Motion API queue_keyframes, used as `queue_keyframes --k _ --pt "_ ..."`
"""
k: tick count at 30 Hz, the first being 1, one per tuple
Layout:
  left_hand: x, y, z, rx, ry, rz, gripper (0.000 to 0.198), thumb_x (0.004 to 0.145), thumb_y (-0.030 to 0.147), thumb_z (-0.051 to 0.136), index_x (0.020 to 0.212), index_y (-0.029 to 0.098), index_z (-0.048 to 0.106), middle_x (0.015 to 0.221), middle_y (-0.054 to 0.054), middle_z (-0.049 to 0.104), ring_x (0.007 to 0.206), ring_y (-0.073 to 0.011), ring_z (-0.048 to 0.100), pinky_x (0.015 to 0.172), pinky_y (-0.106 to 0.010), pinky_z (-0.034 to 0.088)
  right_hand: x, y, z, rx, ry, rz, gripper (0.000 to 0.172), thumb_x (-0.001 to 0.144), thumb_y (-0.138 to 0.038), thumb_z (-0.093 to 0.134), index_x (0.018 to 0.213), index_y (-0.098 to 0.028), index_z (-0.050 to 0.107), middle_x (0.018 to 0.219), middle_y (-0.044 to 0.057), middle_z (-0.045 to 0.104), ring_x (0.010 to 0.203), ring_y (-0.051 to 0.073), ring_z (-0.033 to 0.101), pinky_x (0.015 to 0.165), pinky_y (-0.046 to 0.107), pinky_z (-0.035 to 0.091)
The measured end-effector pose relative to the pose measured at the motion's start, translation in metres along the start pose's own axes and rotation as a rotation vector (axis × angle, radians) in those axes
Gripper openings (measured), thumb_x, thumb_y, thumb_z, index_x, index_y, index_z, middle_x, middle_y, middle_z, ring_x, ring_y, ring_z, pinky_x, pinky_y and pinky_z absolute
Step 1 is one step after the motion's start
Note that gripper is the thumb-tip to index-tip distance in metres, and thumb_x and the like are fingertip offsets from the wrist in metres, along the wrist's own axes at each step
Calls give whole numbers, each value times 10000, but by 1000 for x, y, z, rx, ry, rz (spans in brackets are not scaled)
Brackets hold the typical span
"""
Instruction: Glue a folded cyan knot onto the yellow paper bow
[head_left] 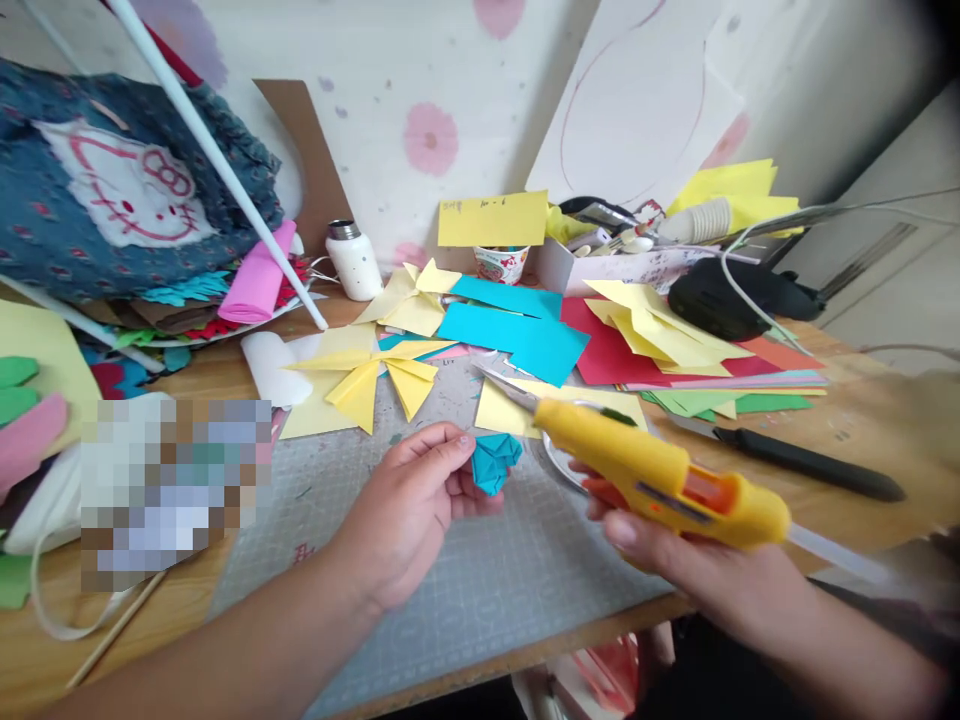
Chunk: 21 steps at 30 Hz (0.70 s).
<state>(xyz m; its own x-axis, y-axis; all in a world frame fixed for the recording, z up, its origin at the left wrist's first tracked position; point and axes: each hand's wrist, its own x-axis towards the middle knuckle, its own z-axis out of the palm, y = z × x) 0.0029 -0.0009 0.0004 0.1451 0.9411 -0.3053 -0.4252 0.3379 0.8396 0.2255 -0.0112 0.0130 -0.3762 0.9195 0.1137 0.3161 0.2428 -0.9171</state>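
Between the thumb and fingers of my left hand is a small folded piece of blue paper, held above the grey cutting mat. My right hand grips a yellow hot glue gun, its nozzle pointing up and to the left. A clear glue stick sticks out of the gun's back end. Behind the nozzle, scissor blades lie over a pale yellow sheet. A folded yellow paper bow rests farther back to the left.
Blue paper strips and a stack of coloured paper lie at the back. A black pen-shaped tool is on the right. A white bottle stands by the wall, near a denim bag. A cord hangs at right.
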Motion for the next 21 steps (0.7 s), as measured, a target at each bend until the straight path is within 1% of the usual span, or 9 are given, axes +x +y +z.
queue_keyframes --k 3,6,8,11,13,16,18,21 --pt "3 0 -2 -55 35 61 152 790 264 664 702 157 601 698 -15 657 641 -136 592 606 -282 540 -8 -4 -7 -205 -22 -151 37 826 -293 603 846 -275 629 808 34 634 703 206 610 567 326 505" --pt "3 -1 -3 -32 33 83 183 788 281 664 680 156 586 691 -19 650 649 -142 588 622 -293 538 -9 -6 -5 -308 -46 -235 41 828 -272 586 818 -279 625 768 30 619 707 212 606 543 321 502" --pt "2 -2 -3 -2 23 90 215 789 300 664 659 157 571 679 -16 632 650 -142 577 622 -289 531 -8 -7 -2 -342 -58 -247 33 829 -271 588 831 -271 621 753 29 607 714 208 602 535 310 502" --pt "0 -1 -2 25 -3 102 227 804 311 654 659 161 567 693 -17 624 676 -148 569 630 -290 522 -7 -7 3 -360 -27 -242 26 830 -252 588 806 -253 597 750 28 599 738 202 607 545 295 506" --pt "-1 0 -1 27 -16 106 218 814 303 644 662 163 574 695 -16 626 682 -147 565 635 -284 515 -7 -7 5 -357 3 -250 51 826 -241 592 777 -245 578 787 34 610 808 209 616 599 296 523" --pt "-2 0 -1 38 -26 104 207 825 293 631 668 164 590 690 -12 628 670 -141 563 637 -273 499 -9 -7 8 -349 22 -237 46 812 -235 605 782 -232 570 911 53 630 929 225 613 695 308 536" --pt "-2 -1 -1 60 -37 105 208 827 298 630 672 164 600 695 -14 631 664 -139 563 639 -267 487 -9 -7 11 -340 29 -221 40 812 -232 597 795 -221 562 942 61 626 902 218 613 701 316 527" --pt "-2 -2 -2 85 -46 112 201 829 309 635 688 167 622 710 -13 636 677 -136 563 642 -256 475 -8 -6 14 -352 -2 -230 83 837 -224 559 769 -211 513 824 37 584 748 168 575 652 303 492"
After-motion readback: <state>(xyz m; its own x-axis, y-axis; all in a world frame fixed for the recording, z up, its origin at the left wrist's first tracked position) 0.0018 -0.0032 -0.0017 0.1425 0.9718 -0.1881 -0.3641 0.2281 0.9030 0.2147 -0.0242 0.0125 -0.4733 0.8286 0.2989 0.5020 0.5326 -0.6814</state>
